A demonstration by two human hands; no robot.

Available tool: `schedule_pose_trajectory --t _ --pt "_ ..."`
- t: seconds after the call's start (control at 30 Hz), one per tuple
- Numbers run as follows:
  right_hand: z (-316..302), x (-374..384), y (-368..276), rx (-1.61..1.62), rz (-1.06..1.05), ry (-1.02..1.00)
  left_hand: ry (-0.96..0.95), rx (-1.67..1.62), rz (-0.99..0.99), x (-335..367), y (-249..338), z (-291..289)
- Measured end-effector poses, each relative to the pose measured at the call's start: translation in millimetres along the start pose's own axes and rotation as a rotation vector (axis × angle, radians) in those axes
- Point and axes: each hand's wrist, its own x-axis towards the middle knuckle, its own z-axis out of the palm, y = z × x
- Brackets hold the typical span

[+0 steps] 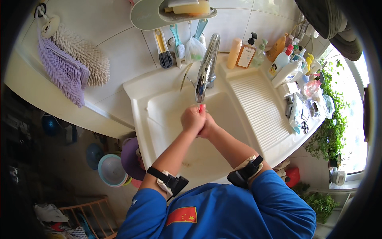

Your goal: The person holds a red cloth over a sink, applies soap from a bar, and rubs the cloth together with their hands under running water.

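Just below the spout of the chrome faucet (207,65), both hands are pressed together over the white sink basin (159,135). My left hand (192,119) is closed, its fingers curled against the other hand. Beneath and beside it my right hand (208,124) is closed too, partly covered by the left. A small bright red thing (202,108) pokes out at the top between the hands; its kind cannot be made out. Most of it is hidden by the fingers.
A ribbed washboard slope (260,107) adjoins the basin, lined by several bottles, an amber pump bottle (246,55) among them, and scissors (305,126). Brushes (164,49) hang beneath a soap shelf (147,16). Purple and beige chenille towels (63,71) hang left. Basins (112,170) stand below.
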Motion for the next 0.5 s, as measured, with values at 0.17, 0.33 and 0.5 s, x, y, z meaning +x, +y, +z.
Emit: schedule_pose_trajectory --t 0.17,0.33,0.5 --pt "-32.2 34.9 -12.6 -0.19 -0.123 0.043 0.047 -0.125 0.062 22.0 -38.6 9.2" --pt "-63.7 34.3 -69.6 0.013 -0.32 0.364 -0.381 -0.605 -0.3 1.7 -87.4 -3.5" --pt "-83.0 38.8 -88.7 0.08 -0.384 0.373 -0.967 -0.848 -0.532 -16.9 -75.5 -48.4"
